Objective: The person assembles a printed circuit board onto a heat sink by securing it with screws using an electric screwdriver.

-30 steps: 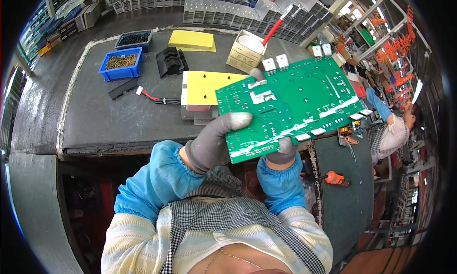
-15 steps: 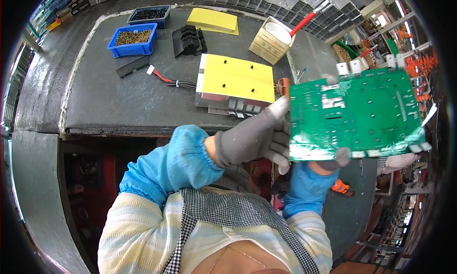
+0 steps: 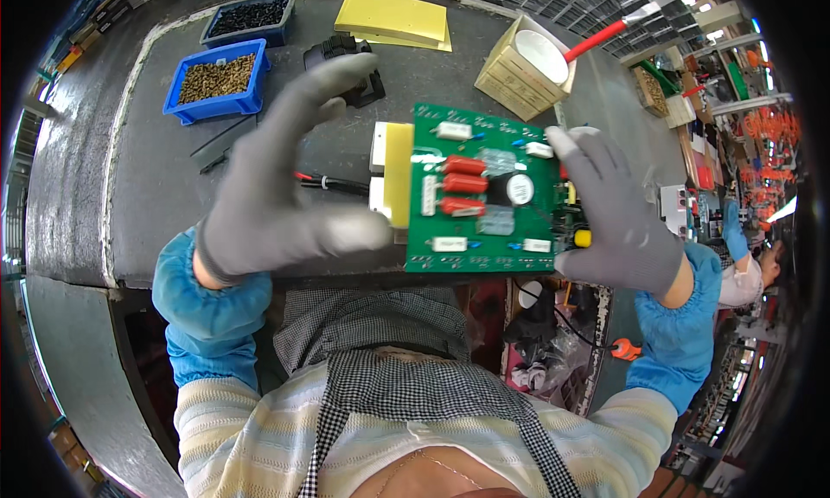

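My right hand (image 3: 609, 213), in a grey glove, grips the right edge of a green circuit board (image 3: 480, 161). Its component side shows, with red and white parts and a round white-topped capacitor. The board hangs over a yellow-topped metal unit (image 3: 398, 174), hiding most of it. To the left of the board, my left hand (image 3: 277, 178) is raised with thumb and fingers wide apart and nothing between them. Red and black wires (image 3: 333, 184) run from the unit toward that hand.
A blue bin of brass-coloured small parts (image 3: 216, 81) and a bin of black ones (image 3: 251, 18) stand at the far left. Behind are yellow sheets (image 3: 393, 18), black plastic pieces (image 3: 372, 87) and a cardboard box (image 3: 510, 79) holding a white tub with a red-handled brush.
The board has swung left from the right side to over the yellow-topped unit. It has turned from its solder side to its component side. My left hand has moved left, away from it.
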Tool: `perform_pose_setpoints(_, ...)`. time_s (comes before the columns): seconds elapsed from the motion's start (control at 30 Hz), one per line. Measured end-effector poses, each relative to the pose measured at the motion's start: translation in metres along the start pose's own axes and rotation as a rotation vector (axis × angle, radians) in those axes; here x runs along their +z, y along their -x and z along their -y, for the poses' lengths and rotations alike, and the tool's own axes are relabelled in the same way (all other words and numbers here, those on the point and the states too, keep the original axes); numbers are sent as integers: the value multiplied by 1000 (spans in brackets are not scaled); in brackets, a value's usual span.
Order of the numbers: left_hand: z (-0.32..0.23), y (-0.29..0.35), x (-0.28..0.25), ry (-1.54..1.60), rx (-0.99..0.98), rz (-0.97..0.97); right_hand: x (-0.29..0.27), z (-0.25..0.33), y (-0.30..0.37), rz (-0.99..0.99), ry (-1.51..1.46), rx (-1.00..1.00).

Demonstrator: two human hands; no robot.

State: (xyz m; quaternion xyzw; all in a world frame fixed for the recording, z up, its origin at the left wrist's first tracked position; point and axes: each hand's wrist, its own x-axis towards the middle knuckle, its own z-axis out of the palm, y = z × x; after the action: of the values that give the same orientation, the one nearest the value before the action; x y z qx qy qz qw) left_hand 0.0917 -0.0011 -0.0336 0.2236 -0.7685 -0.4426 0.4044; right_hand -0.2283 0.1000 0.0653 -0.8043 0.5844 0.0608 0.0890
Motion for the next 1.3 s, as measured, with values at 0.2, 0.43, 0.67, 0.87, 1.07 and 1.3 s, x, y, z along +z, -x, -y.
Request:
perform_pose_setpoints(0.2,19,-29,19,-559,157,283,17,-10,-38,-36,80,-139)
perform_pose_setpoints(0.43,34,-38,25,-606,74,397,25,-19,-48,20,46,-159)
perform_pose_setpoints(0.67,31,-37,27,-633,63,428,31,-22,-46,37,0,-164)
perform_pose_setpoints(0.87,22,-47,25,-683,58,496,30,-22,-40,5,-48,-177)
perform_pose_setpoints(1.07,22,-47,27,-726,36,537,37,-26,-35,-11,-63,-187)
perform_pose_setpoints(1.3,28,-44,29,-674,88,525,42,-27,-31,11,-83,-180)
